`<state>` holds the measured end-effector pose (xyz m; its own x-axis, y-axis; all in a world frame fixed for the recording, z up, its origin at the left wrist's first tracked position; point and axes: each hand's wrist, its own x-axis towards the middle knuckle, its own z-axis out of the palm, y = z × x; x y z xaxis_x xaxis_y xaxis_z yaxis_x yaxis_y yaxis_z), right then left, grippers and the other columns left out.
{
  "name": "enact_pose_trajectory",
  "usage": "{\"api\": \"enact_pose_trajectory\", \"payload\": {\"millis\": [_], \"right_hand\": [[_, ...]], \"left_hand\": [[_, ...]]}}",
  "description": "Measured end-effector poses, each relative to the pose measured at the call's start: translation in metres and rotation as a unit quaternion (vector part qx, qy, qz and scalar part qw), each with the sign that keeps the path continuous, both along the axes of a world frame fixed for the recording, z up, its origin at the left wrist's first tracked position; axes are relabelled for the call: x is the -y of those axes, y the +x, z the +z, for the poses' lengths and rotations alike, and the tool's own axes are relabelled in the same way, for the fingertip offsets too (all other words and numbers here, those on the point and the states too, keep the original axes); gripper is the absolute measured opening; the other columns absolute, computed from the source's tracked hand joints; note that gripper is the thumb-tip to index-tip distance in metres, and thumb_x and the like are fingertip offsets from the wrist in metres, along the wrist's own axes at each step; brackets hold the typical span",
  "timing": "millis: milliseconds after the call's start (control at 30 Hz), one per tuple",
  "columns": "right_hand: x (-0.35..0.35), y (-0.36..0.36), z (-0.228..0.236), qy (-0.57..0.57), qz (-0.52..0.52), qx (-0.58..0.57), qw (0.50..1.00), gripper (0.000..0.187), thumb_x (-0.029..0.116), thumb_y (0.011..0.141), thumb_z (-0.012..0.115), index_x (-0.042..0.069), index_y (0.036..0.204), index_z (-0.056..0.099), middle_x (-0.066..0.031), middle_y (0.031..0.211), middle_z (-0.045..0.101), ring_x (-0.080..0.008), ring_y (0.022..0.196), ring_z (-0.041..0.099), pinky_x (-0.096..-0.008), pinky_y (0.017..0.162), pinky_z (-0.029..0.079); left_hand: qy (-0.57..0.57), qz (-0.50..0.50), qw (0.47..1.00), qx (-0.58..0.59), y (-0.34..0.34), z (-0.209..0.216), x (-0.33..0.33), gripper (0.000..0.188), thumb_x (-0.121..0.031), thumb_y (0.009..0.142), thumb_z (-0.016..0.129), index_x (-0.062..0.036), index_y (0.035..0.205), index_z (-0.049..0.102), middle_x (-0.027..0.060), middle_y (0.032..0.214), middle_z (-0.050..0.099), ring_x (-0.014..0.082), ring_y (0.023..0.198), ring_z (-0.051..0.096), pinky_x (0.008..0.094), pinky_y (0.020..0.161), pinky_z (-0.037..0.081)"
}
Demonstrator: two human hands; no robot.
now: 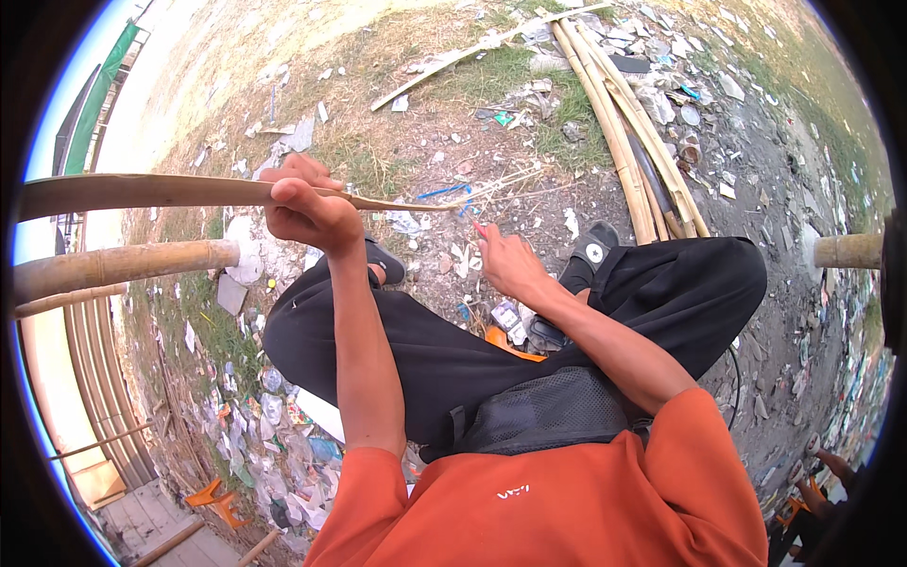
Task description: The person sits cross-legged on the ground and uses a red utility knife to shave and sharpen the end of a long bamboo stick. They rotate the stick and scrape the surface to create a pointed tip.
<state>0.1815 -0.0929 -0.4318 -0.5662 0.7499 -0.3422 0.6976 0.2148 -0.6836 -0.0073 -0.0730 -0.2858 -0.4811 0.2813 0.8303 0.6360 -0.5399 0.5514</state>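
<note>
Here, at the far left, the broad end of a long, flat bamboo strip [142, 196] runs in level from the rim of the view, above a round bamboo pole [132, 269]. It passes into the wearer's left hand [317, 210], whose fingers [304, 168] are curled closed around it, with the thumb along the near side and no visible gap. This grip sits toward the strip's narrower end, probably to keep the long part balanced and the short end steady. Right of the hand, the strip tapers to a thin tip, near some fine pale slivers [515, 178] over littered ground.

Just below and right of that tip, apart from it, is the right hand [518, 267], its fingers mostly folded around a small pink-red object [480, 230]; only the end shows, so its kind is unclear. The knees, in black trousers [387, 364], are spread wide, which seems to leave working room between them. Beyond the right knee, several bamboo poles [600, 118] lie together on the ground, pointing away. At far right is a short length of bamboo [847, 251].
</note>
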Motion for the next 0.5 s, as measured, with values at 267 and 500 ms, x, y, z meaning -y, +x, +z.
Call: {"api": "enact_pose_trajectory", "payload": {"millis": [267,500], "right_hand": [[0.009,-0.047,0.110,0.002,-0.014,-0.284,0.959,0.021,0.016,0.093,0.044,-0.002,0.101,0.037,-0.0275,0.059,0.052,-0.0476,0.058,0.052,-0.0529,0.052,0.037],[0.012,-0.054,0.090,0.073,-0.025,-0.252,0.965,0.019,0.013,0.091,0.047,-0.001,0.098,0.036,-0.0270,0.057,0.052,-0.0472,0.055,0.053,-0.0538,0.049,0.039]], "left_hand": [[-0.027,0.092,0.995,-0.018,0.012,0.004,-0.006,0.055,-0.044,0.097,0.036,-0.0064,0.058,0.036,0.0009,0.047,0.037,0.0094,0.044,0.034,0.0245,0.045,0.027],[-0.028,0.089,0.996,0.001,0.022,0.004,-0.003,0.056,-0.041,0.098,0.034,-0.0063,0.055,0.037,0.0009,0.049,0.038,0.0088,0.043,0.034,0.0244,0.044,0.025]]}}
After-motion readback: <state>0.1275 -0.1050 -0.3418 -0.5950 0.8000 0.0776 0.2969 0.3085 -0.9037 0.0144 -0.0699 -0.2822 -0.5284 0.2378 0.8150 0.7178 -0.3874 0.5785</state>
